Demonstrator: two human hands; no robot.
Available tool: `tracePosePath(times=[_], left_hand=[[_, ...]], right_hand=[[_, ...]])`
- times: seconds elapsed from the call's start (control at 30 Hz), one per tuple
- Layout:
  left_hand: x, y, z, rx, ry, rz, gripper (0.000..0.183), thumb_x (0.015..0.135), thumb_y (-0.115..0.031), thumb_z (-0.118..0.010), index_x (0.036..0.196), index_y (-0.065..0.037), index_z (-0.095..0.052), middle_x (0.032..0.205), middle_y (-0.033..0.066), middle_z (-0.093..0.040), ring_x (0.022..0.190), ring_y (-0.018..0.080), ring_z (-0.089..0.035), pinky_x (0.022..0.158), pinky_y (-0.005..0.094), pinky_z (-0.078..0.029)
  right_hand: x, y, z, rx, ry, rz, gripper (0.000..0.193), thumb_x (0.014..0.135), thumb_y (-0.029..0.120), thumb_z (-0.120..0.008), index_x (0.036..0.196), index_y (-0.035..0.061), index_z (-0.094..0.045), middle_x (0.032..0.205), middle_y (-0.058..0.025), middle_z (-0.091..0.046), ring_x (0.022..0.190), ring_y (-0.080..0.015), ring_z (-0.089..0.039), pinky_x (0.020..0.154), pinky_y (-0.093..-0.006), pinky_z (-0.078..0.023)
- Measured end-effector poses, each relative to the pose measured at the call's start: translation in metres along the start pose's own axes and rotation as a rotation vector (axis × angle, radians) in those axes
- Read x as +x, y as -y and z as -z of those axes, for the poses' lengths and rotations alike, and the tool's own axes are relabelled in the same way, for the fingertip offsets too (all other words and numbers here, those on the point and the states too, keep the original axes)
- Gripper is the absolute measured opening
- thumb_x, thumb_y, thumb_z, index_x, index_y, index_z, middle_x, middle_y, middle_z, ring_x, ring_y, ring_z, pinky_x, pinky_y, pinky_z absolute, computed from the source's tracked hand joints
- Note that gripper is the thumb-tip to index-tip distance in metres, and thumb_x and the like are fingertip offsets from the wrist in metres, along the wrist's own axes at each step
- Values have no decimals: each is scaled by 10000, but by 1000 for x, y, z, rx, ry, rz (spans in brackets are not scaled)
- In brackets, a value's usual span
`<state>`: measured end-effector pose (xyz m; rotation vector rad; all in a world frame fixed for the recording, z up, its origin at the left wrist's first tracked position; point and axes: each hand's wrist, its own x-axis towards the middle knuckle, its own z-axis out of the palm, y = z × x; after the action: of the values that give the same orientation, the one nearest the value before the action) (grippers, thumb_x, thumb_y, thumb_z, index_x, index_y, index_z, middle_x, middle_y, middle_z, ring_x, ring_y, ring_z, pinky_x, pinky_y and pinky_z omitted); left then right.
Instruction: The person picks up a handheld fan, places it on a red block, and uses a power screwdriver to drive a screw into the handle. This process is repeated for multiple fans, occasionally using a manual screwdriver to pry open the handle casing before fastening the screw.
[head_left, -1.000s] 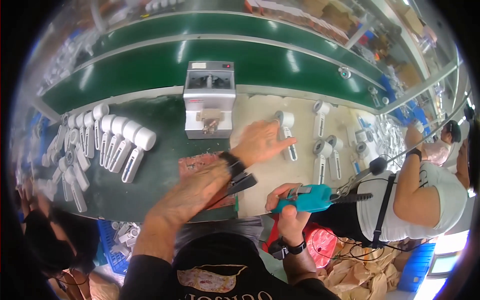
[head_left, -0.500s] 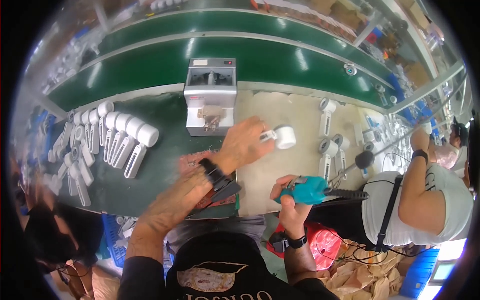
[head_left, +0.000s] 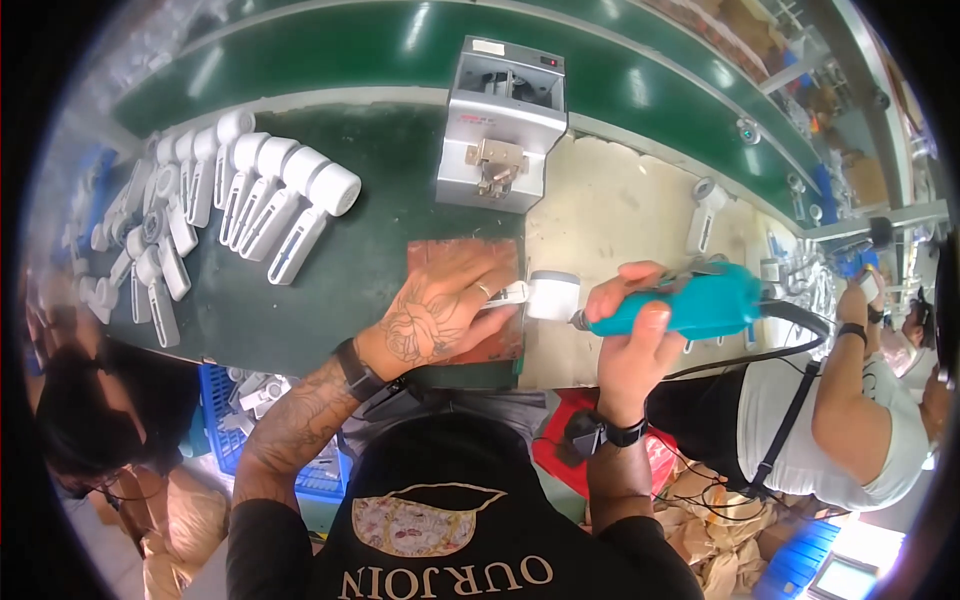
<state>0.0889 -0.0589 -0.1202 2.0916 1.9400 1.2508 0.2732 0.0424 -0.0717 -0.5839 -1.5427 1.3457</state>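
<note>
My left hand (head_left: 435,310) is closed around the handle of a white handheld device with a round head (head_left: 553,296), held low over a reddish-brown pad (head_left: 430,252). The device lies sideways, its head to the right of my fingers. My right hand (head_left: 640,340) grips a teal electric screwdriver (head_left: 700,302) with a black cord. Its tip points left and is beside the round head; whether it touches cannot be made out. Behind the pad stands a grey screw feeder (head_left: 495,135).
Several similar white devices (head_left: 300,225) lie in rows at the left. Another one (head_left: 705,215) lies at the right on beige sheeting (head_left: 600,215). A blue crate (head_left: 225,435) holds white parts below the table edge. A co-worker (head_left: 850,420) is at the right, another person (head_left: 110,410) at the left.
My left hand has brought the white device back toward me, over the pad. My right hand has raised the screwdriver and turned its tip left, next to the device's head. The view has shifted.
</note>
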Motion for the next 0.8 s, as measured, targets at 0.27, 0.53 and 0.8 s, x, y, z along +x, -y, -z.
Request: tracePosePath(times=[0.27,0.53,0.8], left_hand=[[-9,8,-6,-193,-31,54,318,781,-151,-804,1069,-69,-695,1022,95,-688,956,315,-659,826,413,-535],[-11,12,-5,-183,51,58,399,816,-198,-767,1172,-45,-672,1220,172,-642,1131,369,-607,1049,489,-455],[-12,15,-4,-215,104,104,432,814,-209,-759,1199,-51,-642,1205,170,-629,1143,387,-594,1040,478,-463]], right_hand=[[13,6,-40,98,80,15,656,961,579,-567,1111,-56,-502,722,-85,-542,648,-188,-536,609,-340,-456],[16,-11,-60,173,114,13,736,892,646,-613,1116,-48,-515,690,-70,-539,615,-180,-532,575,-329,-445],[18,-18,-63,169,86,27,727,902,638,-614,1105,-52,-512,680,-70,-531,605,-174,-525,569,-326,-445]])
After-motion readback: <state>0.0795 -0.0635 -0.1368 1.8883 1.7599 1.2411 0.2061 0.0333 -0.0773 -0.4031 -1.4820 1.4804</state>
